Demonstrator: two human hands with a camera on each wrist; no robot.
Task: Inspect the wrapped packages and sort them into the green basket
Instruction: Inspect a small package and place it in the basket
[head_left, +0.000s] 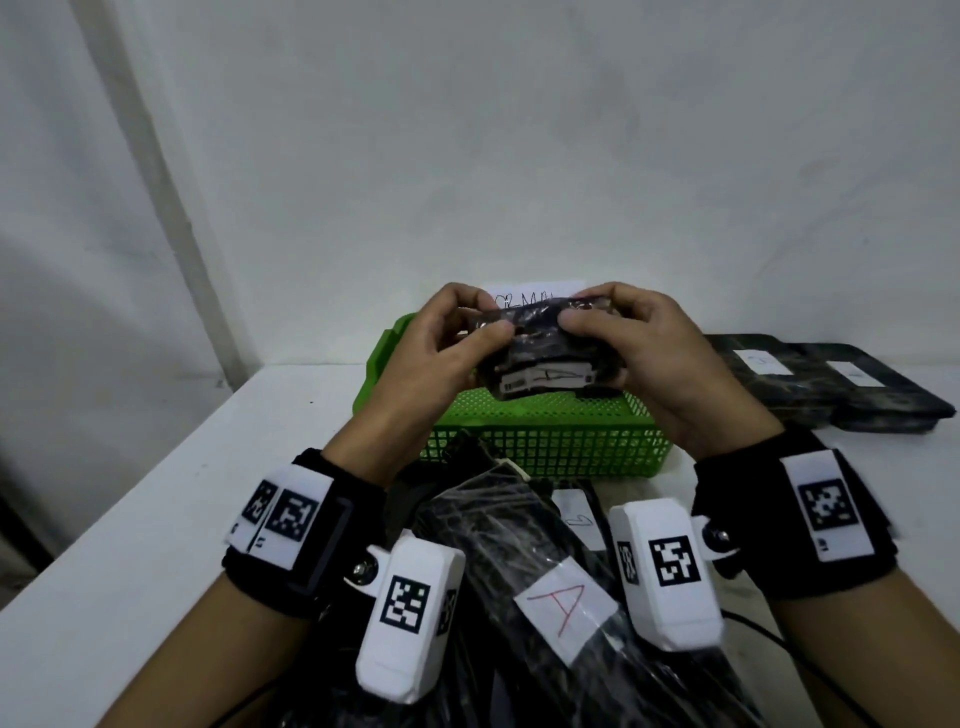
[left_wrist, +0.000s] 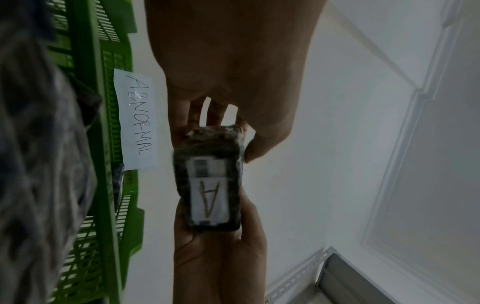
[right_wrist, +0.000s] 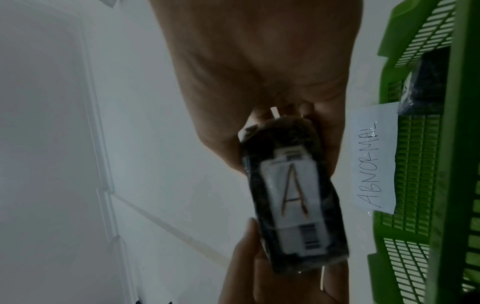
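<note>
Pile of wrapped packages nearest, unsorted. Left hand, right hand both grip package marked A above basket; one package already inside, most remain.

Both hands raised, fingers curled.

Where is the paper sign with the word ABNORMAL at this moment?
The paper sign hangs on the far wall of the green basket, facing away from the person. In the head view it peeks out behind the small package held by both hands.
</note>
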